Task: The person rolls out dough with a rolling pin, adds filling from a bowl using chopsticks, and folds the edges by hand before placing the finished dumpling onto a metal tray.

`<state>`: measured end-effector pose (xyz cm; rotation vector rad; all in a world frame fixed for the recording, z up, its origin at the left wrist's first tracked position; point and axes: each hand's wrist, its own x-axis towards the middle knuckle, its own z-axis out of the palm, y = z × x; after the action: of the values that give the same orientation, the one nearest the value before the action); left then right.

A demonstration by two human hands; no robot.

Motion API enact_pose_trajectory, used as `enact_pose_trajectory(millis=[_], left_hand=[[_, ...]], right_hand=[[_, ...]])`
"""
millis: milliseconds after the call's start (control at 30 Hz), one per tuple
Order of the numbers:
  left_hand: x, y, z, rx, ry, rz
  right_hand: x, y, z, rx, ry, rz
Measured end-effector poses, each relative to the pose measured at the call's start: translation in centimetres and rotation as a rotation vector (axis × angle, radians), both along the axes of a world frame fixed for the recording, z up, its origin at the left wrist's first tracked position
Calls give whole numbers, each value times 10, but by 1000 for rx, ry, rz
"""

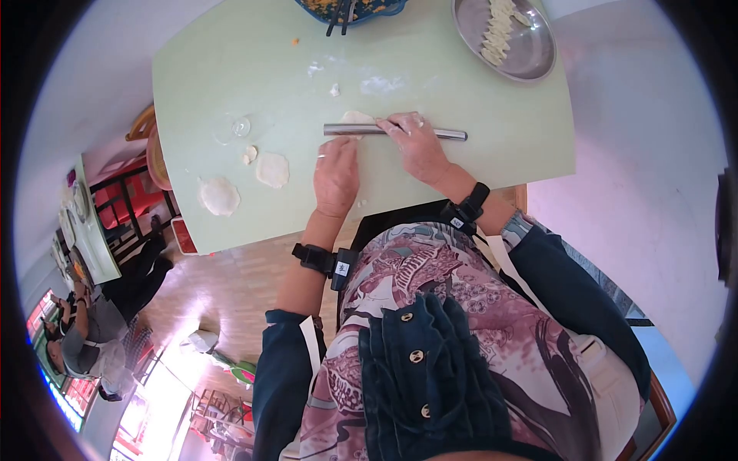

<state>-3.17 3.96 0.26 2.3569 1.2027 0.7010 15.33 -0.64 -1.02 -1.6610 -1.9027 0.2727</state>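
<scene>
A shiny metal rolling pin (396, 132) lies across a small dough wrapper (357, 117) on the pale green table; the pin hides part of the dough. My right hand (421, 146) is closed over the pin right of its middle, with flour on the fingers. On the near side of the pin, my left hand (337, 175) has its fingers drawn together at the edge of the dough. A ring shows on one of its fingers. Left of it lie two flat dough rounds (272, 170) (220, 196) and small dough lumps (250, 154).
At the table's (430, 46) far right stands a metal tray (530, 58) with dumplings in rows. A blue bowl of filling (361, 9) with dark chopsticks (338, 17) sits at the far edge. Flour (382, 83) dusts the middle. Another person (96, 330) works at a table on the left.
</scene>
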Motion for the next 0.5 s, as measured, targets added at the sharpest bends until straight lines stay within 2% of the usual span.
enact_pose_trajectory(millis=[100,167,300,367,500], left_hand=[[5,-9,-13,131,104,-133],[6,-17,-16,149,128,-123],[9,-20,-16,152,176,-119],[13,-22,-14,147,177,-113],[17,-20,-14,124,198,-107]], right_hand=[[-5,1,-6,-17,-80,-5],[-4,3,-3,-84,-28,-98],[-18,25,-3,-47,-55,-200],[-25,30,-4,-22,-218,-293],[-25,34,-1,-55,-281,-303]])
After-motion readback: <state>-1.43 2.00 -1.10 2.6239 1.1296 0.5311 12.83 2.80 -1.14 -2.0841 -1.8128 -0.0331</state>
